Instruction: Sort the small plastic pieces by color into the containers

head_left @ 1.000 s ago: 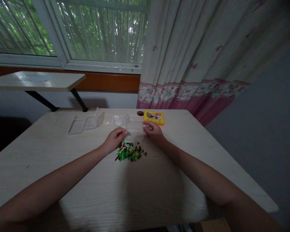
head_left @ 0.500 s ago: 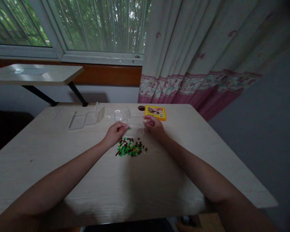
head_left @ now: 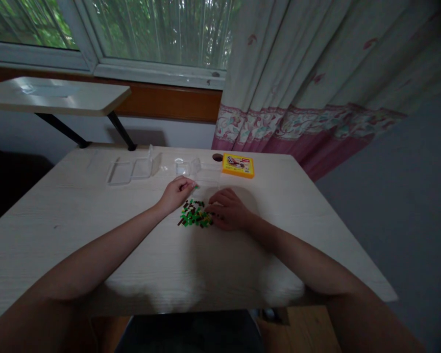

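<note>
A loose pile of small green, brown and yellow bricks (head_left: 194, 215) lies in the middle of the table. Just behind its left side, my left hand (head_left: 175, 193) pinches a small green brick (head_left: 197, 186) between thumb and fingertips. My right hand (head_left: 228, 211) is at the pile's right edge, palm down, with its fingers apart and bent toward the bricks. Its fingertips partly cover the pieces there, and I see nothing held in it. Behind both hands is a clear plastic tray (head_left: 210, 185), faint against the tabletop.
At the back stands a yellow box (head_left: 238, 165) with a printed lid, beside a round hole (head_left: 217, 157) in the table. More clear containers (head_left: 119, 173) lie to the back left. A raised shelf (head_left: 77, 95) on black legs overhangs the rear left corner.
My right hand has left the clear tray's right side and come down toward me to the brick pile, its fingers spreading. My left hand still pinches the green brick. The view has tilted downward slightly.
</note>
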`<state>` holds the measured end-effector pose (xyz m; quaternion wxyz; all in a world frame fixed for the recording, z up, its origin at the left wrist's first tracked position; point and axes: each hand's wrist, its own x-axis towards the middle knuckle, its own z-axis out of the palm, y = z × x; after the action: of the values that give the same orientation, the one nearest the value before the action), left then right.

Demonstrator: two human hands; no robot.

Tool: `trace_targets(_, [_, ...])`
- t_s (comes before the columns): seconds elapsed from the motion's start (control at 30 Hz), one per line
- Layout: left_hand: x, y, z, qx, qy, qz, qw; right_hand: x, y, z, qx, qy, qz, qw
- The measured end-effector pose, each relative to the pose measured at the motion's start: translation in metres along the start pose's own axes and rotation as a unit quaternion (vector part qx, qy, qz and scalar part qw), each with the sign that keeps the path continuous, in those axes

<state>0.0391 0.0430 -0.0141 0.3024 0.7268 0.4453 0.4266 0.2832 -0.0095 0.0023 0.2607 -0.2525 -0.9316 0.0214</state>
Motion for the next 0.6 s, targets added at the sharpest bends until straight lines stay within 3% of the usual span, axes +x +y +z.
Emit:
trace_targets(0.2, [-0.0013, 0.0030, -0.0009, 0.000, -0.003, -0.006, 1.000, 0.0042, -0.0039, -0.0015, -0.047, -0.020, -0.051, 0.997])
trace_targets(0.33, [-0.0023, 0.0061, -0.0021, -0.001, -0.021, -0.001, 1.000, 0.0079, -0.0043, -0.0039, -0.043, -0.041, -0.042, 0.997])
trace_targets(0.6, [-0.0030, 0.0047, -0.0021, -0.009, -0.029, 0.021, 0.999, 0.0082, 0.0022, -0.0015, -0.052, -0.019, -0.028, 0.998])
